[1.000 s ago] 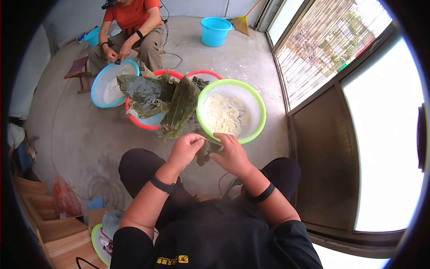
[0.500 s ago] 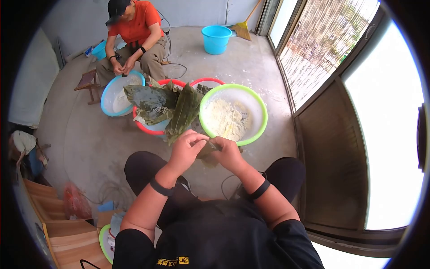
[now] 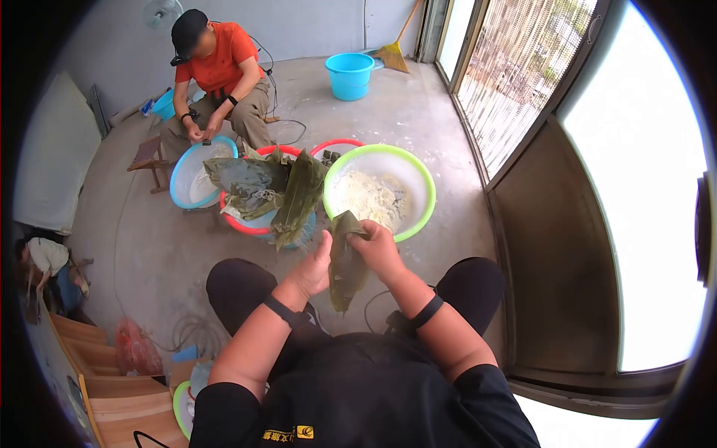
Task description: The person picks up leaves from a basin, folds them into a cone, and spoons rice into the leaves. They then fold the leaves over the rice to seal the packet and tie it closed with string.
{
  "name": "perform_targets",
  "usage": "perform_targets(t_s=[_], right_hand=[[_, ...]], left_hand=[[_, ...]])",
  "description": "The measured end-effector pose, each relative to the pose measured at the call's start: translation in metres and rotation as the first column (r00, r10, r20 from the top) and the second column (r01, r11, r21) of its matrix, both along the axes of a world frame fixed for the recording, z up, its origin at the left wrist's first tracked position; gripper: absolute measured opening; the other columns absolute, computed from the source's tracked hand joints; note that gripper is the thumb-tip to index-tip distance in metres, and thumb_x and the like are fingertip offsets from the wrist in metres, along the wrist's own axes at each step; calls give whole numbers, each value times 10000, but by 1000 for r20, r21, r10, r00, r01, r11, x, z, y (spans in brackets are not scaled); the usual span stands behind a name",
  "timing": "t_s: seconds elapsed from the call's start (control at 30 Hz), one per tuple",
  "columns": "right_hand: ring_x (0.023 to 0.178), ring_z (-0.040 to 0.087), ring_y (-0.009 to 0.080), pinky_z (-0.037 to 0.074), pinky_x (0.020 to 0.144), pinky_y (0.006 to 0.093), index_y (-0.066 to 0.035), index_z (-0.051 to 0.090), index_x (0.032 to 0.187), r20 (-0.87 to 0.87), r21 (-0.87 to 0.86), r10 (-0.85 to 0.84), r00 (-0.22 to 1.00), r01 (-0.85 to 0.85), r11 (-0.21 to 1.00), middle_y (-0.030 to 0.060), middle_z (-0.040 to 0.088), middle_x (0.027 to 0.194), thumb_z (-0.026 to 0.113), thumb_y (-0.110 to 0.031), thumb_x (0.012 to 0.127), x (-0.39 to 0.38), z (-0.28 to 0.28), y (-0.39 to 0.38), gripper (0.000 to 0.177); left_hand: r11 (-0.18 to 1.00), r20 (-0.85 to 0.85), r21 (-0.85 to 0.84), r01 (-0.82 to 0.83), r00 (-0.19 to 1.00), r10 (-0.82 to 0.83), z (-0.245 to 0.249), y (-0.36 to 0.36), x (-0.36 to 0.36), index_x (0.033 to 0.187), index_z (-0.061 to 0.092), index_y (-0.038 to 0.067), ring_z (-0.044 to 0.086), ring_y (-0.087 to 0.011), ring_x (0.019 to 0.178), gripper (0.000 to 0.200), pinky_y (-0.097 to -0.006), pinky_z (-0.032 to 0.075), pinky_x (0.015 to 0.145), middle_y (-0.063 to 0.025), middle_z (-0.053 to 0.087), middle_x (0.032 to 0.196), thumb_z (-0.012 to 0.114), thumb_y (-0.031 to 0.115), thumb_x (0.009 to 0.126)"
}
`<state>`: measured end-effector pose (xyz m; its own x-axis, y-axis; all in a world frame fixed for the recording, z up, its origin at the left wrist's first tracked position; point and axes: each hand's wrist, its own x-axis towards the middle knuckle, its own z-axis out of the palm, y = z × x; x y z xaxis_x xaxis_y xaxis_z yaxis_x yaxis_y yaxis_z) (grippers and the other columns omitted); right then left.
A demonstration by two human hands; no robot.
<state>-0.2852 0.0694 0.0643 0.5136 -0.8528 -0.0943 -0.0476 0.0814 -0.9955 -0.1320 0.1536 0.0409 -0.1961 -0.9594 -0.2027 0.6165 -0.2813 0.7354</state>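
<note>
A long green bamboo leaf hangs upright in front of my body, folded over at its top. My right hand pinches the leaf near its upper end. Just left of the leaf is my left hand, thumb raised and apart from the palm; its other fingers are partly out of sight. Beyond my hands stands a green-rimmed basin with pale, grainy rice in it. More wide leaves, with pale strings among them, lie over a red-rimmed basin to its left.
A person in a red shirt sits beyond, both hands over a blue-rimmed basin. Another red-rimmed basin holds small dark wrapped pieces. A blue bucket and a broom stand at the back. Another person is at far left.
The leaf has been lowered and opened out to hang lengthwise. My left hand has come off it, moving down and left with the thumb apart. My right hand still pinches it.
</note>
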Motion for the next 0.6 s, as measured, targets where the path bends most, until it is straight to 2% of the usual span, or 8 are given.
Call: perform_targets(t_s=[0.13,0.23,0.33,0.43,0.53,0.6], right_hand=[[791,652,195,516,747,333,4,672,1009,-92,-179,-62,994,44,983,123,695,900,744,-99,844,-1,-8,3,208],[841,648,270,518,771,358,-21,663,1082,-175,-500,-180,968,71,863,141,667,985,765,-118,818,2,-20,-1,299],[922,633,318,519,817,394,-45,635,1162,-220,-444,-197,955,82,892,144,630,1077,779,-119,802,-1,1,7,395],[983,617,336,512,858,416,-72,604,1236,-116,-595,-207,971,99,797,146,616,1112,761,-78,791,-1,6,8,472],[1039,589,358,506,885,436,-71,651,1172,-75,-824,-244,967,78,561,147,615,1135,708,4,762,-1,19,5,420],[1060,580,364,504,896,434,-68,681,1110,-110,-859,-185,977,0,511,146,615,1155,674,42,735,-3,23,-1,391]], left_hand=[[994,-28,71,-80,996,83,3,0,-9,1456,444,71,574,-203,1240,713,-404,477,1056,-77,570,1380,293,630,1040],[989,-36,96,-109,993,113,1,-2,-8,1451,451,77,582,-202,1229,690,-405,487,1044,-75,578,1368,312,617,1045],[986,-17,92,-140,990,142,3,-1,-7,1449,455,81,585,-200,1226,685,-400,490,1039,-76,582,1363,325,617,1043],[979,9,105,-174,985,174,3,0,-5,1446,458,81,587,-193,1220,675,-392,494,1034,-72,583,1360,328,609,1047],[989,63,81,-127,991,122,3,2,-4,1448,455,79,582,-179,1219,658,-378,492,1034,-66,579,1362,327,591,1055],[993,98,64,-97,991,90,4,3,-4,1454,446,76,574,-170,1224,651,-369,487,1038,-63,573,1370,325,579,1060]])
